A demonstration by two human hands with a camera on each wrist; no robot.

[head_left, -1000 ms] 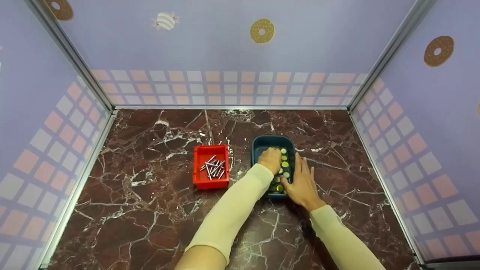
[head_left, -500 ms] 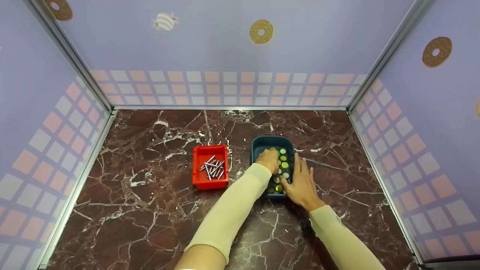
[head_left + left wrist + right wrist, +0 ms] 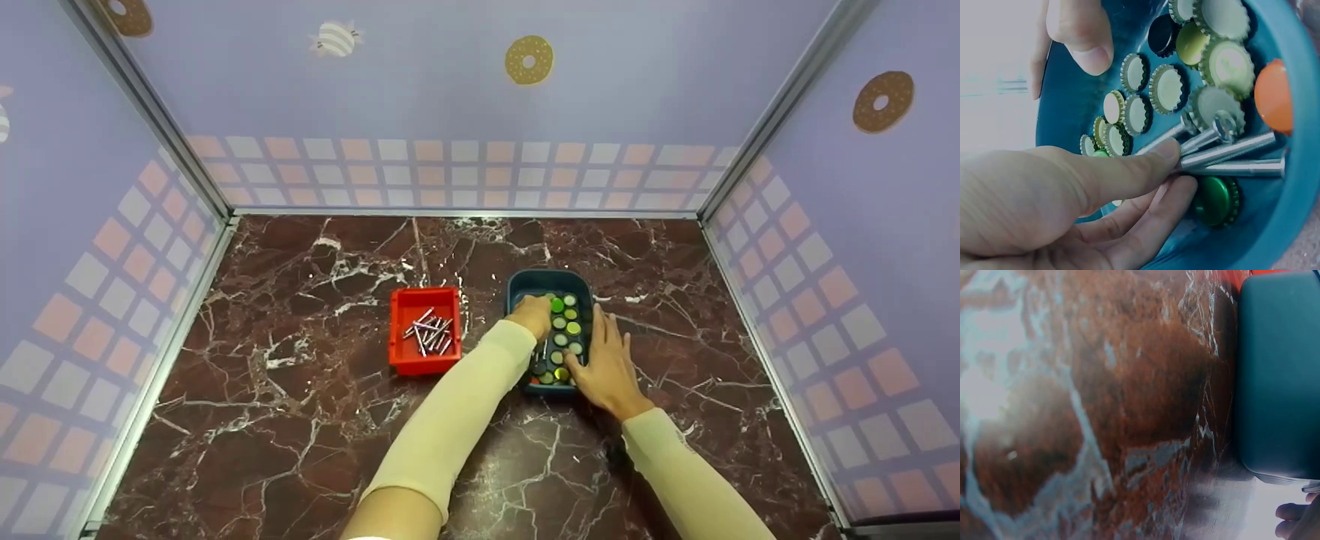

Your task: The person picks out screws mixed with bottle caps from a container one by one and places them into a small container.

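My left hand (image 3: 531,316) reaches into the dark teal bin (image 3: 550,278) along its left side. In the left wrist view, thumb and fingers pinch several silver metal bolts (image 3: 1230,152) in a loose bunch, their heads pointing toward the bin's end. Bottle caps (image 3: 1166,89) lie around them on the bin floor, mostly pale undersides up; one is shiny green (image 3: 1216,201), another orange (image 3: 1274,97). My right hand (image 3: 611,371) lies along the bin's right wall with fingers extended, its thumb over the rim near the caps. The right wrist view shows mainly the bin's outer wall (image 3: 1280,377).
A red bin (image 3: 405,360) holding several similar metal bolts (image 3: 431,334) stands left of the teal one. Both rest on a dark red marbled tabletop (image 3: 322,420). Lilac panels (image 3: 435,90) enclose the back and sides.
My left hand has shifted slightly left within the teal bin, uncovering more caps and the bolts below its fingers. My right hand stays at the bin's right wall.
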